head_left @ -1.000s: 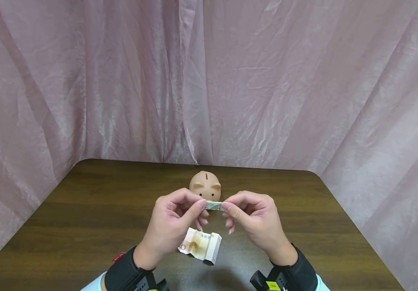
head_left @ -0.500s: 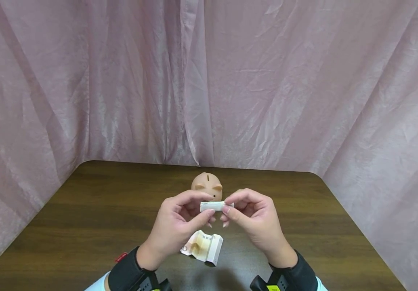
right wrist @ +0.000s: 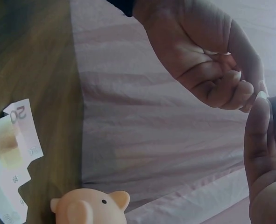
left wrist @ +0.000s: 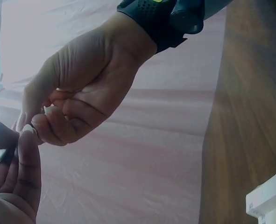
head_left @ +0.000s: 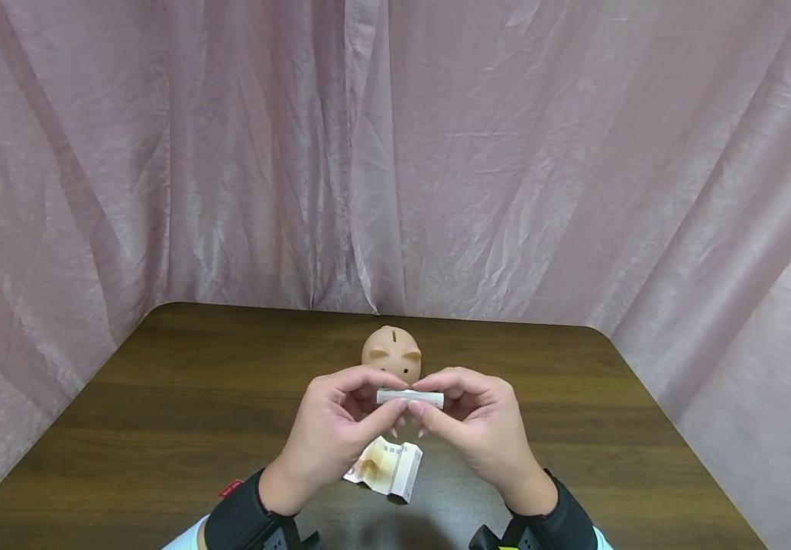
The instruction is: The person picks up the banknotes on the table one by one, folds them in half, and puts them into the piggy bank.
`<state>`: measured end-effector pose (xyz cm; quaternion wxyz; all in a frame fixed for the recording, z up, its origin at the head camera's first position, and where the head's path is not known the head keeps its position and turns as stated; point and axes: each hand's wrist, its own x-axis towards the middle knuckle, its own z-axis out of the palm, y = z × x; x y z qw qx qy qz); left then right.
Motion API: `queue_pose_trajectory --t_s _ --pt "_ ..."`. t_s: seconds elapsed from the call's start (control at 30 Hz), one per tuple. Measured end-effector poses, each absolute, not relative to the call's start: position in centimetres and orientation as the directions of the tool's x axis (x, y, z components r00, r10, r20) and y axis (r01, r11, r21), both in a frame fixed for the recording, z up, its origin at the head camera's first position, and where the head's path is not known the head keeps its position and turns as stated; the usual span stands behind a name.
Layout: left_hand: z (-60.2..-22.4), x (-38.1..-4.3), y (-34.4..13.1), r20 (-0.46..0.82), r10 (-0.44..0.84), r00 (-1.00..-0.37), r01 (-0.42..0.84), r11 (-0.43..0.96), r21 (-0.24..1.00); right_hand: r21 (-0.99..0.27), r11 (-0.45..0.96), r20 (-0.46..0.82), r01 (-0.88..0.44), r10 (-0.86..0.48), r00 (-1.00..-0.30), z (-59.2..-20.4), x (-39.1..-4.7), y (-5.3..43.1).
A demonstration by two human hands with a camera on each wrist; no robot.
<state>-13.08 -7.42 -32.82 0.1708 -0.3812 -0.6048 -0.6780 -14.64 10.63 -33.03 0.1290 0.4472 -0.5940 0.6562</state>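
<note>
My left hand (head_left: 333, 428) and right hand (head_left: 474, 424) pinch a narrow, pale folded banknote (head_left: 429, 398) between thumbs and index fingers, level in front of me. Both thumb tips meet near the middle of its lower edge; the other fingers curl behind. Below my hands in the head view, a second banknote (head_left: 384, 464), pale with a tan-yellow patch, lies creased on the table with its right end bent up. A peach pig-shaped piggy bank (head_left: 392, 351) stands just beyond my hands, with a dark slot on top. Its lower front is partly hidden by my fingers.
The dark wooden table (head_left: 244, 382) has rounded far corners. Behind it hangs a pink curtain (head_left: 505, 153). A black band (head_left: 244, 508) with a device is on each wrist. A small red tag (head_left: 231, 488) shows beside the left band.
The folded banknote went from green side to white side facing me, and more of its length shows. My right thumb slid left along it to meet the left thumb. The creased banknote stayed put.
</note>
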Motion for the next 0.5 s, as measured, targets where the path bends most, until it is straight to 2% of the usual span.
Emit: queue_pose_trajectory --t_s 0.5 --pt "-32.43 -13.07 -7.68 0.691 0.192 -0.696 0.674 -0.155 0.722 -0.694 -0.193 0.712 -0.693 -0.326 -0.622 -32.45 -14.56 11.15"
